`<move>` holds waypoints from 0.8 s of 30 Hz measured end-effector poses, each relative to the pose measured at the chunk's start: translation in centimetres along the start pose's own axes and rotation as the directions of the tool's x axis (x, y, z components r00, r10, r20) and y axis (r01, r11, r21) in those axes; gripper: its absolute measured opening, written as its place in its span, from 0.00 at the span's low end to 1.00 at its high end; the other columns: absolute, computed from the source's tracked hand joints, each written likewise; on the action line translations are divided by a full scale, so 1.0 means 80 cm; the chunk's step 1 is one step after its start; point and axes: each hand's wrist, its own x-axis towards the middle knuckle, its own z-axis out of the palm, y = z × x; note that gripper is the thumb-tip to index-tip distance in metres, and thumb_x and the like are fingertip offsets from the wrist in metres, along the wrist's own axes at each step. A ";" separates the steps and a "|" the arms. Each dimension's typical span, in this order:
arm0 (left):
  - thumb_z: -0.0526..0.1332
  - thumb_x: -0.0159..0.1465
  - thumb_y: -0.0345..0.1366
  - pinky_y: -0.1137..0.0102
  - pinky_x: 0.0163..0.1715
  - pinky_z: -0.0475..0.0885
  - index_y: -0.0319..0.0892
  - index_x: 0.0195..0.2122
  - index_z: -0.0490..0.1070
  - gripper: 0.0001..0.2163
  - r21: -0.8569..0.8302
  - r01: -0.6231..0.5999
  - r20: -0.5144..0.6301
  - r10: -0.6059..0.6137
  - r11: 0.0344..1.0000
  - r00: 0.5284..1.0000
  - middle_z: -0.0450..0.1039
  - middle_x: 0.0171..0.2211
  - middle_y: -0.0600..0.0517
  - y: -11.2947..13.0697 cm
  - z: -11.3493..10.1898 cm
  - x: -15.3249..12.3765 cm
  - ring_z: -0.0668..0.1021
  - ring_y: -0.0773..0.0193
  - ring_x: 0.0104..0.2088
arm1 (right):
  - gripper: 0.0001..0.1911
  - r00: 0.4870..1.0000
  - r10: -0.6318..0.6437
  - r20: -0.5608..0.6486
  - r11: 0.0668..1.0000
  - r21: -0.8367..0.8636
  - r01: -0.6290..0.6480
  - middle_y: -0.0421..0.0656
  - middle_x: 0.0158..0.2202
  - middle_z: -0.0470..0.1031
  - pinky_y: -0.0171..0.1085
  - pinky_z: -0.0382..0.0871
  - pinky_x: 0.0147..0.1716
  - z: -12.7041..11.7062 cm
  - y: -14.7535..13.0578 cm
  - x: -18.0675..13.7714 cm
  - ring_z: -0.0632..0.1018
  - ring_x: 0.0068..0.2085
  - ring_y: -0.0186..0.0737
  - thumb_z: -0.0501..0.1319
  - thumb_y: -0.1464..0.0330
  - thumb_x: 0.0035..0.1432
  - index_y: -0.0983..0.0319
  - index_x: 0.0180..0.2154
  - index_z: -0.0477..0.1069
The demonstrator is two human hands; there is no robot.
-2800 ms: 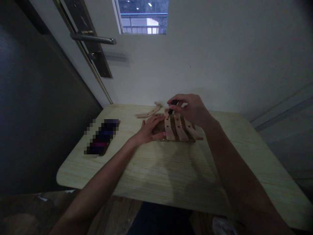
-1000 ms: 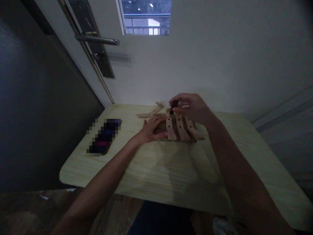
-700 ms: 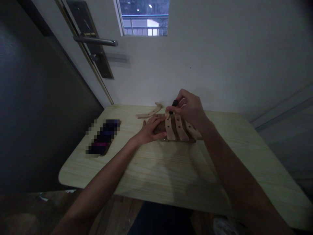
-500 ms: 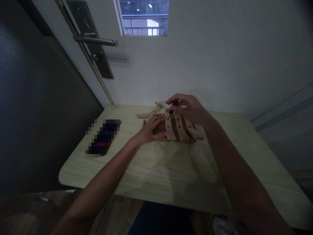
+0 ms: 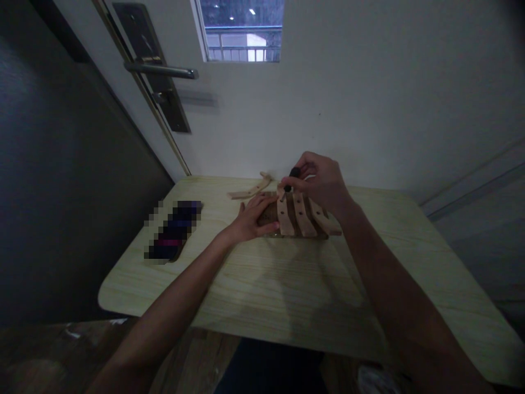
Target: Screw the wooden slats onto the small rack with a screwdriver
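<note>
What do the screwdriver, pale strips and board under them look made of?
Screwdriver: dark, dull handle, likely plastic or rubber; thin grey shaft, probably metal.
Strips: probably bare wood, pale tan, matt, with thick edges.
Board: brown, perhaps stained wood; too dim to settle its finish.

The right hand [image 5: 322, 178] has a different hold on the screwdriver [image 5: 293, 174]. Half a second earlier its fingers stretch forward over the handle; now they are curled back behind it, the knuckles stand higher and the thumb lies in front. The black handle shows more clearly. The wrist [image 5: 348, 210] sits a little further left, covering more of the rightmost slat [image 5: 328, 225], though slightly more of that slat's near end shows than just before then. Against the oldest view, the window [image 5: 241, 33] appears slightly lower, the head camera having tipped up.
</note>
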 end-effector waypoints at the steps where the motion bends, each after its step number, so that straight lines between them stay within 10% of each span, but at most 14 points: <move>1: 0.60 0.60 0.60 0.34 0.62 0.50 0.55 0.66 0.55 0.35 0.000 0.003 -0.004 -0.003 1.000 1.000 0.59 0.65 0.43 0.000 0.000 0.000 0.55 0.38 0.68 | 0.20 1.000 -0.004 -0.022 1.000 0.009 0.004 0.38 0.23 0.74 0.34 0.68 0.23 -0.001 -0.002 0.000 0.73 0.23 0.32 0.74 0.56 0.42 0.60 0.25 0.67; 18: 0.59 0.60 0.60 0.34 0.63 0.48 0.56 0.67 0.54 0.36 -0.008 0.019 0.002 -0.019 1.000 1.000 0.58 0.66 0.44 0.003 0.000 -0.002 0.55 0.38 0.68 | 0.20 1.000 -0.012 0.029 1.000 -0.002 0.012 0.38 0.23 0.73 0.34 0.70 0.25 -0.002 0.000 0.001 0.73 0.25 0.32 0.73 0.55 0.43 0.60 0.25 0.67; 24: 0.59 0.60 0.61 0.36 0.64 0.45 0.54 0.65 0.56 0.35 0.028 -0.029 -0.052 0.031 0.999 0.998 0.61 0.65 0.43 0.010 -0.004 -0.001 0.59 0.39 0.67 | 0.10 0.995 -0.025 0.100 0.997 0.075 0.017 0.42 0.34 0.77 0.35 0.74 0.29 -0.002 -0.001 -0.001 0.78 0.35 0.37 0.64 0.63 0.55 0.60 0.40 0.75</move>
